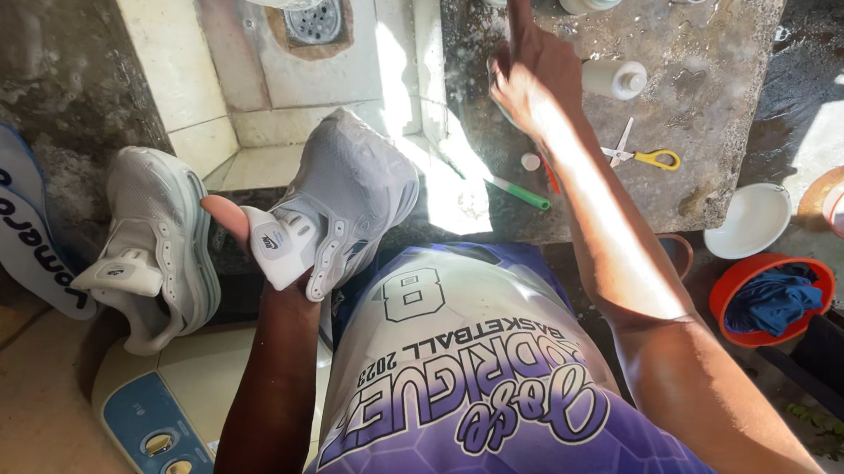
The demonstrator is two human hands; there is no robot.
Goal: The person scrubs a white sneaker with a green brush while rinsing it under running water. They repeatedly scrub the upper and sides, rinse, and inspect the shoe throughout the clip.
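Outdoors, a rough concrete table stands beside a tiled wash basin with a drain. Two grey-white shoes: one gripped at the heel by the left hand, fingers curled shut around it, left of the table; the other rests further left, near two insoles. The right hand hovers over the table, forefinger extended, holding nothing. One pair of scissors lies there.
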